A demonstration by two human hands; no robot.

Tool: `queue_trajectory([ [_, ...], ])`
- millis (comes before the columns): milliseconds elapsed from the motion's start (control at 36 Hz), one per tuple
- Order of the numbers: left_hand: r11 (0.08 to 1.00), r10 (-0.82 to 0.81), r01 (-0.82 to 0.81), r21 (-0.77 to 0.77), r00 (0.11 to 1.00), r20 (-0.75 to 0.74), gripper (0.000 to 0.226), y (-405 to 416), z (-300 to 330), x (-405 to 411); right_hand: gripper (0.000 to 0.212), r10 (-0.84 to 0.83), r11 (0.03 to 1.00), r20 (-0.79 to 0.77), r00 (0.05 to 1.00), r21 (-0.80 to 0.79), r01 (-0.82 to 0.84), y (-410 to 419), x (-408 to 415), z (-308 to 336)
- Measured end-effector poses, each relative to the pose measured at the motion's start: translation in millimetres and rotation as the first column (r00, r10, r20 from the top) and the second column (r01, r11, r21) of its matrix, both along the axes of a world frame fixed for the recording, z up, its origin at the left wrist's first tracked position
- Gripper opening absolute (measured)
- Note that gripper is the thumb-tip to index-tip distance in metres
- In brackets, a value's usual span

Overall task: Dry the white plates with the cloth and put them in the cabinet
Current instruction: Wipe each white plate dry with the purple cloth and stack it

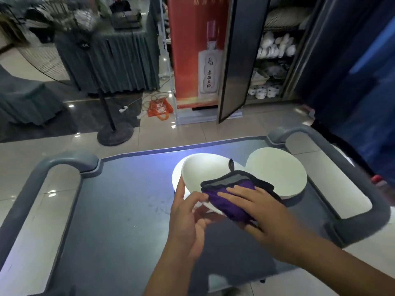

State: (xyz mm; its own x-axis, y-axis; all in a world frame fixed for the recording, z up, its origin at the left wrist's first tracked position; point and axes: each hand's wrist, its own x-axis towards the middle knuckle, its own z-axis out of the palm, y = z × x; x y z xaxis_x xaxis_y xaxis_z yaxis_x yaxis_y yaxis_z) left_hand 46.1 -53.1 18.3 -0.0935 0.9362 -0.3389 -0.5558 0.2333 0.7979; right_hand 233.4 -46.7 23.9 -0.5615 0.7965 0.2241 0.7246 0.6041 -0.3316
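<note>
The person stands at a grey cart (pixel 32 189) with looped handles at each side, both forearms reaching forward over its dark top. The left hand (pixel 188 216) comes up from below with the palm turned inward; its thumb lies along the near left rim of a tilted white plate (pixel 205 169) and its fingers curl under the rim, so it holds the plate lifted off the surface. The right hand (pixel 256 208) reaches in from the right, palm down, with its fingers straight and spread flat, pressing a folded purple cloth (pixel 222 199) with a grey, black-edged side onto the plate's near edge. The cloth's small loop (pixel 231 164) points away from the person.

Beneath the held plate another white plate (pixel 176 178) shows at its left, and a third white plate (pixel 277 174) lies flat just beside it toward the cart's far right corner.

Beyond the cart, the cabinet (pixel 275 50) stands with its door (pixel 237 60) swung open, shelves stacked with white dishes. A red banner (pixel 192 39) stands left of it, and a fan stand (pixel 115 133) rests on the tiled floor
</note>
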Motion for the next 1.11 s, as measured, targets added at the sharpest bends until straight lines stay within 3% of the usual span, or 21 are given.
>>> queue_trajectory([
  [111, 1.000, -0.028, 0.028, 0.000, 1.000, 0.003, 0.057, 5, -1, -2, 0.073, -0.085, 0.993, -0.153, 0.984, -0.088, 0.072, -4, -2, 11],
  [167, 0.998, -0.037, 0.042, 0.037, 0.990, -0.134, 0.050, 10, -1, -7, 0.066, -0.188, 0.958, -0.248, 0.950, -0.258, 0.122, -3, -3, 20],
  [222, 0.989, -0.052, 0.095, 0.110, 0.940, -0.337, 0.035, 16, -4, -17, 0.044, -0.328, 0.896, -0.429, 0.842, -0.424, 0.133, 3, -3, 34],
  [278, 0.981, -0.085, 0.143, 0.134, 0.927, -0.365, 0.030, 20, -1, -28, 0.029, -0.508, 0.803, -0.560, 0.655, -0.583, 0.124, 8, -1, 50],
  [361, 0.968, -0.171, 0.222, 0.119, 0.927, -0.335, 0.049, 21, -5, -47, 0.030, -0.700, 0.647, -0.563, 0.440, -0.760, 0.056, 9, 3, 58],
  [417, 0.954, -0.237, 0.276, 0.116, 0.933, -0.270, 0.064, 18, -12, -59, 0.036, -0.752, 0.604, -0.563, 0.343, -0.797, 0.017, 8, 1, 60],
  [472, 0.925, -0.340, 0.360, 0.124, 0.927, -0.157, 0.059, 13, -14, -72, 0.044, -0.788, 0.574, -0.558, 0.260, -0.819, -0.016, 7, -2, 62],
  [556, 0.920, -0.350, 0.350, 0.177, 0.936, -0.035, 0.054, 8, -19, -90, 0.049, -0.826, 0.534, -0.539, 0.168, -0.842, -0.078, 6, -7, 64],
  [694, 0.910, -0.369, 0.328, 0.255, 0.920, 0.130, 0.083, 5, -24, -103, 0.038, -0.867, 0.468, -0.488, 0.098, -0.867, -0.170, 5, -27, 66],
  [861, 0.925, -0.337, 0.274, 0.263, 0.910, 0.239, 0.089, -5, -21, -105, 0.035, -0.907, 0.398, -0.398, 0.133, -0.917, -0.028, 20, -39, 60],
  [1000, 0.904, -0.356, 0.309, 0.296, 0.927, 0.118, 0.081, -11, -7, -106, 0.032, -0.939, 0.339, -0.343, -0.008, -0.933, 0.120, 29, -39, 54],
  [1111, 0.844, -0.425, 0.445, 0.299, 0.895, -0.136, 0.072, -17, -4, -95, 0.031, -0.926, 0.377, -0.369, 0.078, -0.906, 0.193, 28, -49, 62],
])
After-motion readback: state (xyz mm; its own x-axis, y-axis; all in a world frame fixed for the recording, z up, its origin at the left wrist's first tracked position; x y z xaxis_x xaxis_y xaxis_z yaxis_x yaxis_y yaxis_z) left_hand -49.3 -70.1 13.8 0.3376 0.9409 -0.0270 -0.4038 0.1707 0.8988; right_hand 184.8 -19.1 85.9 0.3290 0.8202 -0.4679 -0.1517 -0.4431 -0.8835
